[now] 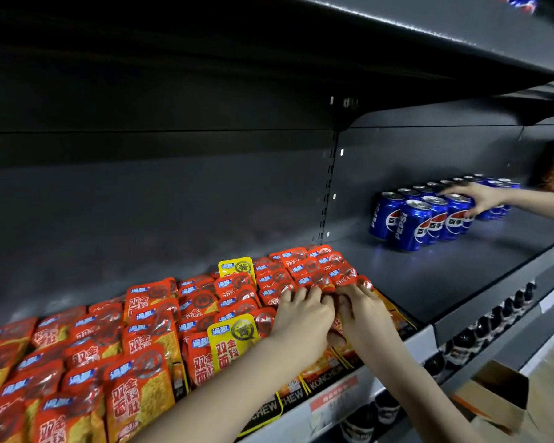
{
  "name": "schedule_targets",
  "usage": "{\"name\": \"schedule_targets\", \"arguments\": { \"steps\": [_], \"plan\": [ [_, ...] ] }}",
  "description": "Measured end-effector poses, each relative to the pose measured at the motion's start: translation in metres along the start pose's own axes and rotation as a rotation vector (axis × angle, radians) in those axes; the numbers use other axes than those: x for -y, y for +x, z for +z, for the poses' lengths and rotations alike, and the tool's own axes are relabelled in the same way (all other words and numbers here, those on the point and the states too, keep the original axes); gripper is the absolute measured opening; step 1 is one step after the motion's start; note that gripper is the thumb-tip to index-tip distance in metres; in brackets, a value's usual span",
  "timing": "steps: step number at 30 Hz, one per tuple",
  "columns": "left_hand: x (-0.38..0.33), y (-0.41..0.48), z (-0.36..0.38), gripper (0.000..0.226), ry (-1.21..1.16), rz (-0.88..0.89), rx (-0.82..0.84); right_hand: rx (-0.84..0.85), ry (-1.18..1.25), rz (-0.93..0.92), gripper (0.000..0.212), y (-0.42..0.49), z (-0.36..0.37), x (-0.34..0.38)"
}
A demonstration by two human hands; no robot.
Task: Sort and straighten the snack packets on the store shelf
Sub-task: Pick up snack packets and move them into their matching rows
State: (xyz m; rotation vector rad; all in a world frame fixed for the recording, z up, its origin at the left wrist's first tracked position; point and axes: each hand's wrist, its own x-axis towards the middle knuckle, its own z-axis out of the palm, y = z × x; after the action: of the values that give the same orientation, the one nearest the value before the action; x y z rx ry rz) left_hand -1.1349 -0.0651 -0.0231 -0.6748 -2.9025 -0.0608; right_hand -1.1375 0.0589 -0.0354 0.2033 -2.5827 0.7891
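- A cardboard box (496, 391) stands open, nearest to the camera, below and far to the right of the front yellow packet (234, 340).
- Dark bottles (480, 327) stand in a row on a lower level, below and to the right of that yellow packet.
- Black packets (269, 407) marked KONCHEW lie at the front edge of the shelf (429, 276), just below the yellow packet.
- The left hand (301, 314) is just right of the yellow packet. Its fingers are bent over the red snack packets (147, 302), and the thumb is under them, so it holds them.
- The right hand (365, 314) touches the left one, further right of the yellow packet, and its bent fingers grip the same red packets.
- The red snack packets lie on the shelf in overlapping rows to the left, behind and to the right of the yellow packet.
- A second yellow packet (237, 266) lies behind the front one.
- Blue Pepsi cans (422, 219) stand in rows, well to the right and behind the yellow packet.
- Another person's hand (486, 199) rests on the cans with its fingers spread.
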Motion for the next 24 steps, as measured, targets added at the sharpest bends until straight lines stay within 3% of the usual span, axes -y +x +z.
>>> {"name": "schedule_targets", "arguments": {
  "steps": [6,11,16,24],
  "plan": [
    [0.025,-0.015,-0.024,0.056,-0.132,-0.043,-0.088,-0.100,0.007,-0.028,0.022,-0.006,0.000,0.015],
    [0.070,-0.057,-0.052,0.047,-0.141,-0.289,-0.145,-0.104,0.092,-0.130,0.020,-0.017,0.004,0.053],
    [0.076,-0.111,-0.049,0.043,-0.121,-0.491,-0.181,0.020,0.136,-0.257,0.023,-0.038,0.024,0.096],
    [0.065,-0.136,-0.019,0.054,-0.368,-0.487,-0.235,0.050,0.025,-0.309,0.042,-0.060,0.056,0.104]
  ]
}}
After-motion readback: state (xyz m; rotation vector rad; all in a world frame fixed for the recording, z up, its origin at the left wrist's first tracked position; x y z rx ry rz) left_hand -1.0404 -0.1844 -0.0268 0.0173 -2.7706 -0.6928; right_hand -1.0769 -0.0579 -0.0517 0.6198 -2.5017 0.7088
